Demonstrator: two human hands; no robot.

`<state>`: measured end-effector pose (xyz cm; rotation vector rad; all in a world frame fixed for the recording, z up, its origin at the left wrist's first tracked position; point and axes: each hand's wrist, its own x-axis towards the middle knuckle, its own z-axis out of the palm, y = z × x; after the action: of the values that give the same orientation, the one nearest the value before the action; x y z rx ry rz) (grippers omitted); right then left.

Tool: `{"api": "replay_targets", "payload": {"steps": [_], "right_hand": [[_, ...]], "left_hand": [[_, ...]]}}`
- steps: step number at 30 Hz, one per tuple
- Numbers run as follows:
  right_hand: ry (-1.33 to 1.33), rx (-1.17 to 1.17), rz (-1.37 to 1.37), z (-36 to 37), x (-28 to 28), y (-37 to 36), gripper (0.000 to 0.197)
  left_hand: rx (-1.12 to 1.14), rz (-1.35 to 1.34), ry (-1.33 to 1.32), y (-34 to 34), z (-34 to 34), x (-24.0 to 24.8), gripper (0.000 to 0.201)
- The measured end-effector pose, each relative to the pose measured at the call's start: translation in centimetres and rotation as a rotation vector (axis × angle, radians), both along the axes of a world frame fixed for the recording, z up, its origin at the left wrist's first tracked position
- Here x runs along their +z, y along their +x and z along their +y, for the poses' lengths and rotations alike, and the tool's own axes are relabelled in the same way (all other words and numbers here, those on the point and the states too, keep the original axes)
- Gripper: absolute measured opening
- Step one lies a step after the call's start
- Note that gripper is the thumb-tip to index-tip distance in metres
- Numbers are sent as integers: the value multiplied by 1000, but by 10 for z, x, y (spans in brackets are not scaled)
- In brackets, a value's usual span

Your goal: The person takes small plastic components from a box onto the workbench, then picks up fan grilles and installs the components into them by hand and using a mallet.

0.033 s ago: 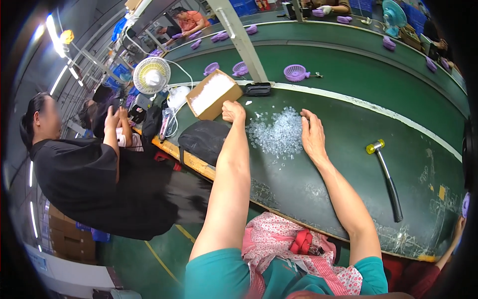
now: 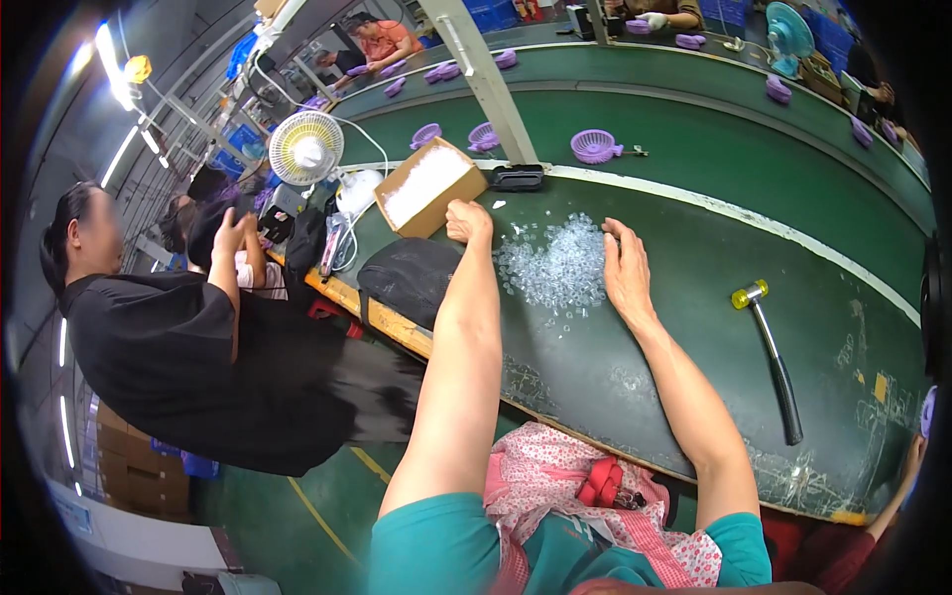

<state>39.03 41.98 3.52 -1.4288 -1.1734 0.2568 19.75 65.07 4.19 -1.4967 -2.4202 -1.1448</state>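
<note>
On the dark green work table lies a loose pile of small clear plastic pieces [image 2: 555,263]. My right hand [image 2: 627,273] rests along the pile's right edge, open, its fingers extended and slightly bent. Beyond the pile on the left, my left hand [image 2: 469,221] is closed at the near side of a cardboard box [image 2: 444,210]. Its fingers are curled, and what they hold, if anything, is hidden. The box stands tilted in the picture and contains a mass of whitish clear pieces [image 2: 421,183].
A black bag [image 2: 407,278] lies left of my left forearm. A yellow-headed hammer [image 2: 773,357] lies at the right. Behind the box are a black tray [image 2: 518,178], a metal post [image 2: 486,89] and a fan [image 2: 305,149]. Purple baskets [image 2: 593,147] sit on the green belt. A person in black [image 2: 188,347] stands left.
The whole view has shifted very slightly. Both hands keep their places at the box and the pile.
</note>
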Motion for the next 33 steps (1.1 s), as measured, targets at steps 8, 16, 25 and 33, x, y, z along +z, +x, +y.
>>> {"api": "replay_targets", "payload": {"steps": [8,16,25,33], "right_hand": [[17,2,4,1,-1,-2,32],[21,-2,0,4,0,1,31],[9,-18,-14,2,0,1,31],[-29,-8,5,-1,1,-2,32]], "left_hand": [[-103,-132,124,2,-8,-14,4],[-305,208,82,-13,-17,-12,25],[-420,612,41,-19,5,1,15],[-598,663,119,-8,-8,15,10]]}}
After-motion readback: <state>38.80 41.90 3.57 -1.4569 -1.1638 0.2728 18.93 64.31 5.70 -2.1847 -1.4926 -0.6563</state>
